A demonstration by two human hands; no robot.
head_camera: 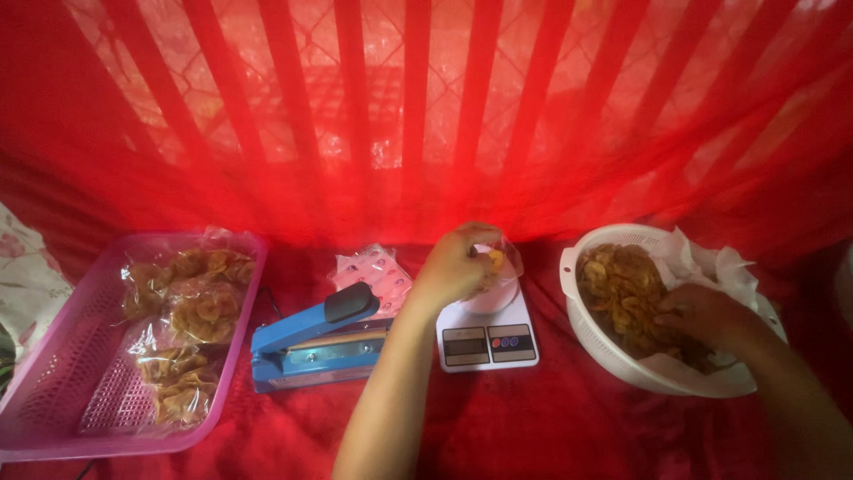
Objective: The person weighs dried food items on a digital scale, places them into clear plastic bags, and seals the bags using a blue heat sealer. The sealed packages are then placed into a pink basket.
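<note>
While our left hand (pixel 455 264) pinched a clear plastic bag (pixel 499 263) of fried chips over the white digital scale (pixel 488 336), our right hand (pixel 702 316) closed on chips in the white paper-lined colander (pixel 593 336). Three filled bags (pixel 191 307) lay in the pink basket (pixel 53 373); the colander remained well stocked. One blue heat sealer (pixel 315 342) stood between.

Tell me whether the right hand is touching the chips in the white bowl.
Touching. The head view shows the right hand resting on the chips inside the bowl, no gap visible.
</note>
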